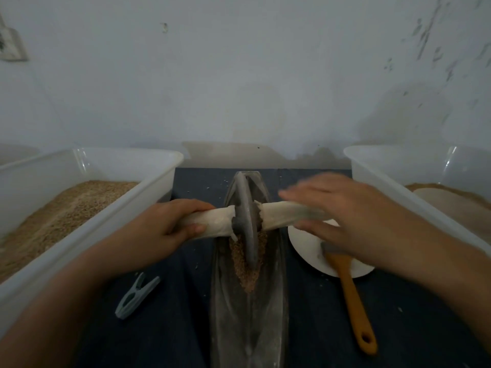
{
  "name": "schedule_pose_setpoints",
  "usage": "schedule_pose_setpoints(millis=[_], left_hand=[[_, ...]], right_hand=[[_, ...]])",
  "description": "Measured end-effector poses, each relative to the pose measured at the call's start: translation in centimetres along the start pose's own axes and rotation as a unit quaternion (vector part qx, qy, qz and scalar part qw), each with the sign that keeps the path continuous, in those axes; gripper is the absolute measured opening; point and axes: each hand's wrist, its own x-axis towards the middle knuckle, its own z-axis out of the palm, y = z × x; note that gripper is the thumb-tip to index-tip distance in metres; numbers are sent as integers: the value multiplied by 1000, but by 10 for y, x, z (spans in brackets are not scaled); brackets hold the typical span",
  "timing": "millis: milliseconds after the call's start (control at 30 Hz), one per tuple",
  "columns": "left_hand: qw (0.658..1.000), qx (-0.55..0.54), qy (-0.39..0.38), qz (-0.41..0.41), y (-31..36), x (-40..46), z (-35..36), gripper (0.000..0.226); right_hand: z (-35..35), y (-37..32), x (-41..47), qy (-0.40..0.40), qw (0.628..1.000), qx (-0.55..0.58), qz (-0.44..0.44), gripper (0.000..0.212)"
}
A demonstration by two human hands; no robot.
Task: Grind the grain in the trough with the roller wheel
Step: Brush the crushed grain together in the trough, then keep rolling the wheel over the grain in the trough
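Note:
A long dark metal trough point(268, 309) lies lengthwise on the dark cloth in front of me, with brown grain point(245, 272) heaped in its groove. The grey roller wheel point(245, 219) stands upright in the groove, its axle wrapped in white cloth point(212, 221) on both sides. My left hand point(162, 227) grips the left cloth-wrapped handle. My right hand point(342, 216) lies blurred over the right handle, fingers stretched out flat across it rather than curled round it.
A white bin point(87, 160) of grain stands at the left, another white bin point(414, 160) with powder at the right. A white plate point(310, 251) holds an orange-handled brush point(353, 301) right of the trough. A grey clothes peg point(136, 296) lies at the left. A wall rises behind.

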Motion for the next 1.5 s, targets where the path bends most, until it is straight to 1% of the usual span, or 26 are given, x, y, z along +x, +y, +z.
schedule_pose_setpoints(millis=[33, 67, 100, 167, 233, 333, 400, 467, 500, 567, 633, 733, 767, 833, 867, 900, 967, 1033, 1067, 1167, 1267, 1333, 1367, 1433, 1500], left_hand=[[1000, -9, -1, -5, -1, 0, 0, 35], [1000, -23, -3, -10, -1, 0, 0, 40], [999, -36, -8, -14, -2, 0, -1, 47], [999, -31, -19, -8, -4, 0, 0, 57], [1000, -2, -6, 7, -7, 2, 2, 55], [998, 43, 54, 14, -11, 11, 11, 51], [992, 75, 100, 11, -11, 19, 19, 48], [988, 88, 125, 0, -9, 24, 23, 45], [989, 87, 122, -2, -8, 24, 23, 44], [992, 75, 102, 2, -6, 19, 18, 43], [997, 39, 61, 1, -4, 11, 9, 42], [997, -42, -52, -25, 3, -2, -11, 39], [993, -65, -98, -26, 5, -6, -18, 37], [977, -113, -178, -19, 9, -11, -28, 40], [972, -127, -197, -16, 11, -12, -31, 38], [971, -127, -201, -14, 13, -13, -31, 34], [984, -83, -158, -24, 13, -11, -27, 35], [995, -37, -80, -38, 11, -5, -17, 30], [998, -22, -38, -38, 9, -1, -11, 33], [997, 33, 56, -42, -1, 14, 9, 37], [991, 67, 111, -30, -6, 23, 20, 40], [991, 69, 113, -15, -7, 22, 20, 41], [992, 66, 103, -10, -6, 19, 18, 41], [997, 53, 61, -17, -3, 11, 12, 43], [999, 33, 13, -20, 1, 3, 4, 49]], right_hand=[[7, 6, 6, 2, 1000, -26, -10, 60], [14, 9, 16, -25, 999, -41, 6, 66], [19, 10, 25, -62, 997, -30, 28, 64], [29, 11, 34, -89, 995, 8, 33, 54], [40, 17, 34, -97, 995, 27, 28, 49], [54, 25, 36, -24, 998, 45, 30, 45], [61, 26, 41, 14, 999, 22, 45, 47], [66, 26, 44, 26, 998, -14, 60, 49], [66, 26, 45, 16, 998, -21, 62, 49], [58, 24, 40, -25, 998, -6, 54, 47], [43, 18, 32, -82, 995, 26, 46, 41], [16, 8, 22, -176, 983, 44, 25, 29], [7, 5, 19, -205, 977, 52, 15, 25], [-9, 0, 14, -258, 964, 69, -1, 23], [-14, -1, 12, -273, 959, 75, -7, 25], [-16, -1, 11, -280, 957, 77, -8, 28], [-10, 0, 13, -266, 961, 70, -2, 27], [6, 5, 20, -220, 973, 62, 18, 26], [16, 10, 26, -190, 980, 57, 32, 26], [44, 24, 42, -99, 991, 47, 75, 36], [63, 31, 44, -19, 997, 17, 74, 46], [66, 31, 41, -7, 998, -7, 59, 49], [62, 29, 40, -21, 998, -8, 56, 48], [48, 22, 39, -80, 995, 6, 59, 43], [29, 15, 34, -147, 988, 10, 41, 34]])
